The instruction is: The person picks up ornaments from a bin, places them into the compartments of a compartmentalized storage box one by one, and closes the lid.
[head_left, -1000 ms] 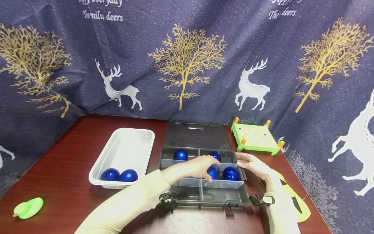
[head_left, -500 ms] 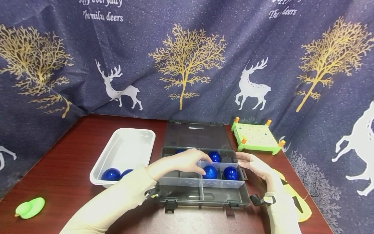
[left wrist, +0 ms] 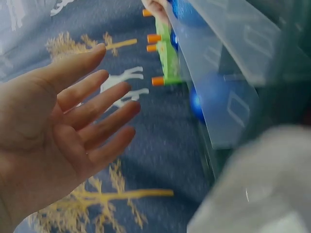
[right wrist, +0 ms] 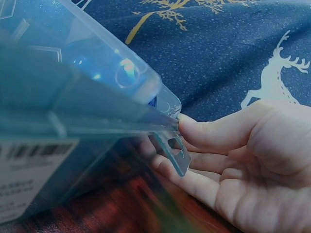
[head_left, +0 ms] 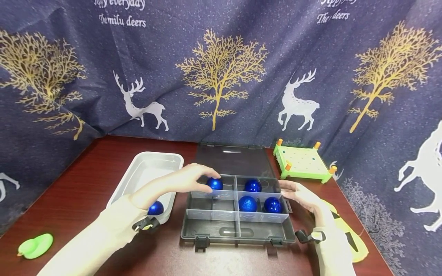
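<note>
My left hand (head_left: pixel 188 178) is held with fingers spread, nothing between them. It hovers between the white tray (head_left: pixel 160 153) and a dark see-through compartment box (head_left: pixel 224 231), its fingertips near a blue ball (head_left: pixel 215 183) in the back left compartment. The back right compartment holds another blue ball (head_left: pixel 253 186). A glittery blue ball (head_left: pixel 248 204) and a shiny one (head_left: pixel 272 205) sit in the middle row's right compartments. Part of a blue ball (head_left: pixel 156 208) shows in the tray beneath my left arm. My right hand (right wrist: pixel 243 160) grips the box's right end, thumb against its clear tab (right wrist: pixel 177 155).
The box's dark lid (head_left: pixel 233 157) lies open behind it. Back right stands a green toy bed (head_left: pixel 304 161) with orange posts. A green rubber duck (head_left: pixel 35 246) sits front left. Something yellow and black (head_left: pixel 352 237) lies under the right forearm. A patterned cloth hangs behind the table.
My left hand has moved left, away from the glittery ball, which now sits alone in its compartment. The left forearm now covers part of the tray. My right hand stays at the box's end.
</note>
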Demonstrator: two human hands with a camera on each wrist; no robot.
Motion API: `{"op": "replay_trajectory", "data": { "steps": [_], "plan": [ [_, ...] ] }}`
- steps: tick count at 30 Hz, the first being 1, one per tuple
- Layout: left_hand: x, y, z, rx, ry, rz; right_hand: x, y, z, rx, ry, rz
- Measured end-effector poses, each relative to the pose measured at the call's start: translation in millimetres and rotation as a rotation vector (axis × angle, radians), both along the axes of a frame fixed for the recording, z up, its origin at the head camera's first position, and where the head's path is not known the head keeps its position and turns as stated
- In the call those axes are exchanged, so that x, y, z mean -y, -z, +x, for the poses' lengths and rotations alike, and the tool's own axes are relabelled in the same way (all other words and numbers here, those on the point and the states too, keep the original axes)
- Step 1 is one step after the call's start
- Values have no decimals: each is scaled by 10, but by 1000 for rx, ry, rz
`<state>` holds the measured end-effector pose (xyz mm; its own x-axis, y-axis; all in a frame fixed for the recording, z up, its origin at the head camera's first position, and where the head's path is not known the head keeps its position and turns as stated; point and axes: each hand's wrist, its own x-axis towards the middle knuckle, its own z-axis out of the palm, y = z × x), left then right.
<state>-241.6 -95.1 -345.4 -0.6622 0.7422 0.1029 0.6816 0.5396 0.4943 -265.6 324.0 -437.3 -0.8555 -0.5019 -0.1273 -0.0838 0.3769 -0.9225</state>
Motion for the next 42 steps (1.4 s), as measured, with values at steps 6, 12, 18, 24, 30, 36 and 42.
{"op": "replay_trajectory", "data": {
  "steps": [6,12,18,24,30,36,42],
  "plan": [
    [323,25,-22,96,-26,63,11,-22,13,3,31,29],
    [607,114,18,92,-95,64,5,-2,7,-20,16,32],
    [856,189,101,111,-168,118,-6,11,-7,-13,3,9],
    [1059,257,152,115,-182,128,-3,14,-8,-22,15,41],
    [1161,306,166,126,-170,104,-2,6,1,-18,0,12],
    [1215,327,183,198,-154,57,-1,5,9,-12,-9,-1],
    [1253,386,186,258,-133,37,-10,15,-2,-13,-11,-1]
  ]
}}
